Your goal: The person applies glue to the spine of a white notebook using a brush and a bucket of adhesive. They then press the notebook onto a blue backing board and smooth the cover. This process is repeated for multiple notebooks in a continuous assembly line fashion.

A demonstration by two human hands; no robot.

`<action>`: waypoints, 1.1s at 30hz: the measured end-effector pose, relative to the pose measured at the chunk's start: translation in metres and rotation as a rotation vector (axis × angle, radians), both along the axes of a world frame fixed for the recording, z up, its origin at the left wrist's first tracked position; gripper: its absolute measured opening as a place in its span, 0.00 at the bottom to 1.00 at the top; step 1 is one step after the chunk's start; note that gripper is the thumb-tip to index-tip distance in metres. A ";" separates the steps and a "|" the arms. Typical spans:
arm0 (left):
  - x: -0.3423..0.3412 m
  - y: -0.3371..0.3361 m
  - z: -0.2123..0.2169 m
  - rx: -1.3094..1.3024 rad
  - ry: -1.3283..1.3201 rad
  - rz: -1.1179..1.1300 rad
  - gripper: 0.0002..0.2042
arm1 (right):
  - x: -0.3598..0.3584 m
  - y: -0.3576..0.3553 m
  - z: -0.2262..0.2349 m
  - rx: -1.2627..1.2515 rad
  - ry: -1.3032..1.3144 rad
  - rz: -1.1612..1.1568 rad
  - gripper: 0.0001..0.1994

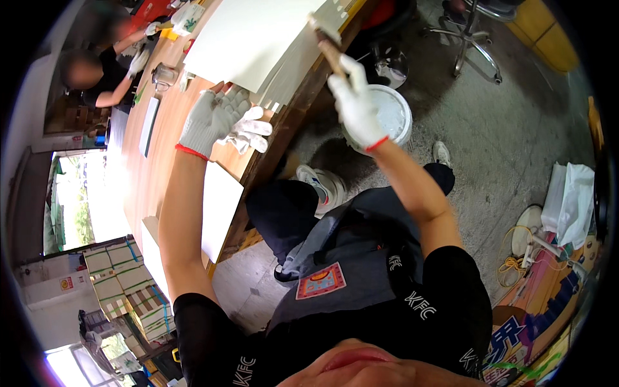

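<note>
the right hand (356,106), in a white glove with a red cuff, is wrapped around the wooden handle of a brush (329,51). the brush points to eleven o'clock, and its pale tip is by the edge of a pile of big white sheets (248,42). i can't tell if it touches them. the pile is at ten o'clock from the right hand.

the left hand (216,119), gloved too, is at nine o'clock from the right one, beside the near edge of the pile. its fingers are a bit bent, and i can't tell if they grip anything.

a spare glove (256,126) lies at four o'clock from the left hand, on the wooden table (137,187). a metal cup (164,76) is at ten o'clock, and a white board (219,206) at six.

a white bucket (390,113) is at three o'clock from the right hand, partly behind it. further out, a rolling chair (472,42) is at two, and a white bag (576,197) at four.

two people (111,79) are at ten o'clock from the left hand.
</note>
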State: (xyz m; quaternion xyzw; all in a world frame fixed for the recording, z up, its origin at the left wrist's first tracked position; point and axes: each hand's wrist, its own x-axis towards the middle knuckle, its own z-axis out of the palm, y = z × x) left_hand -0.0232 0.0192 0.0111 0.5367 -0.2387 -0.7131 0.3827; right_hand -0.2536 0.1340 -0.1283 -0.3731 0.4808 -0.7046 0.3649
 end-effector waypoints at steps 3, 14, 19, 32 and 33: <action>0.013 -0.005 -0.001 0.084 0.183 -0.080 0.10 | 0.053 0.058 -0.003 -0.094 0.261 0.061 0.23; -0.032 -0.011 -0.009 -0.172 -0.166 0.021 0.12 | -0.034 0.079 -0.171 0.833 0.877 0.169 0.24; -0.021 -0.031 -0.025 -0.301 -0.139 0.188 0.13 | -0.065 0.043 -0.135 0.372 1.129 0.016 0.24; 0.168 0.083 0.035 -0.108 -0.506 0.299 0.13 | 0.039 -0.087 0.152 0.469 0.055 0.844 0.23; 0.188 0.099 0.029 -0.131 -0.460 0.311 0.14 | 0.062 -0.090 0.147 0.462 0.059 0.913 0.20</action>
